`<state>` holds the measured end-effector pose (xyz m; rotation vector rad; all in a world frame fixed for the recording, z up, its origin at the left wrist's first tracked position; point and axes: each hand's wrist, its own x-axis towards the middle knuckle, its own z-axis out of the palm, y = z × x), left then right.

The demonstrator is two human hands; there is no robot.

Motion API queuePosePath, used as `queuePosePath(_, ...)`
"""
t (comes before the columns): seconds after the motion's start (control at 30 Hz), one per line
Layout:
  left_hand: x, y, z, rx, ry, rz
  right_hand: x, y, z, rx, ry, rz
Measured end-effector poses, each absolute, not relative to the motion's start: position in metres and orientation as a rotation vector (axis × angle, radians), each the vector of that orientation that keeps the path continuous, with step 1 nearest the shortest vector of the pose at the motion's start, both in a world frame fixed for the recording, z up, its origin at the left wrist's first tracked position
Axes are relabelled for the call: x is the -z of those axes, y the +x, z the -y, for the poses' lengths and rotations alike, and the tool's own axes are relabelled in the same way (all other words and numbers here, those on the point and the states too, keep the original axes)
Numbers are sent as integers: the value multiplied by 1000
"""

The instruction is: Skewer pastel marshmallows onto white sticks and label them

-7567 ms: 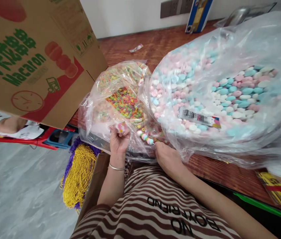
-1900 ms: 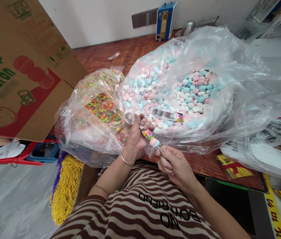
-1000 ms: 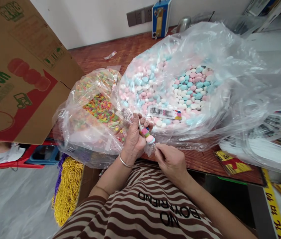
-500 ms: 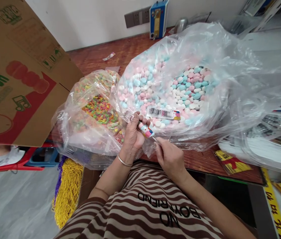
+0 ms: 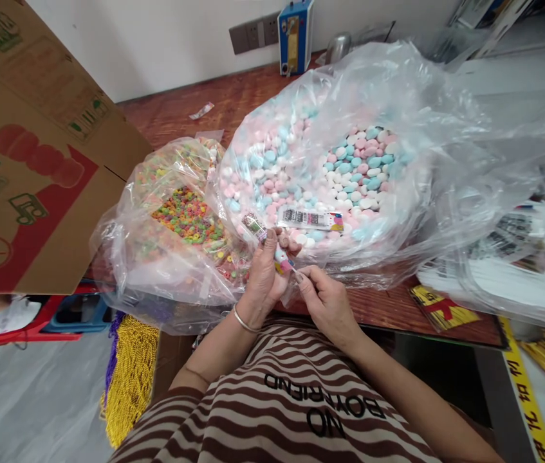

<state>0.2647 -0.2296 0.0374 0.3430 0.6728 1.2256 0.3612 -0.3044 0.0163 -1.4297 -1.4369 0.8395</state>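
Note:
My left hand (image 5: 263, 273) is closed around a small printed plastic packet (image 5: 282, 258), whose barcoded end sticks out past the thumb. At the packet's colourful lower end, the thumb and finger of my right hand (image 5: 329, 302) pinch a thin whitish tip; whether it belongs to the packet I cannot tell. A second, similar packet (image 5: 309, 218) lies flat on a large clear bag (image 5: 397, 83) just beyond my hands. Pink, blue and white candies (image 5: 359, 168) show through that bag's opening. To the left, another clear bag (image 5: 139, 270) holds small multicoloured rings (image 5: 189, 215).
A tall cardboard box (image 5: 35, 154) stands at the left. Against the wall are a blue device (image 5: 295, 38) and a metal cylinder (image 5: 338, 47). White plastic bags (image 5: 533, 276) and a yellow-and-red packet (image 5: 444, 307) lie on the wooden table (image 5: 166, 116) at the right.
My left hand has turned a little, so more of the packet's barcoded end shows. My right hand stays pinched at the lower end. The whole view has shifted slightly.

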Motion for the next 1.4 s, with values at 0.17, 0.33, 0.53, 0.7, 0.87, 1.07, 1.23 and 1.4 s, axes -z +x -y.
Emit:
queuePosePath(0.17, -30, 270, 241, -1121, 447, -717, -11, 357, 299, -789, -1438, 1323)
queuePosePath(0.33, -22, 280, 258, -1092, 514, -800, -8, 352, 294, -726, -1423, 1279)
queuePosePath(0.53, -19, 280, 266, -1080, 628, -827, -4, 352, 299, -423, -1533, 1344)
queuePosePath(0.7, -30, 271, 260, -997, 627, -722, 14, 362, 295, 74, -1577, 1610)
queuePosePath(0.87, -44, 251, 247, -948, 652, -792, 25, 378, 295, 365, -1462, 1736)
queuePosePath(1.07, -31, 251, 247, -966, 695, -942, 14, 373, 302, -20, -1366, 1668)
queuePosePath(1.23, -20, 258, 248, -970, 533, -798, 0, 367, 304, -1060, -1112, 1089)
queuePosePath(1.4, -15, 255, 242, -971, 470, -760, -3, 371, 300, -1566, -899, 784)
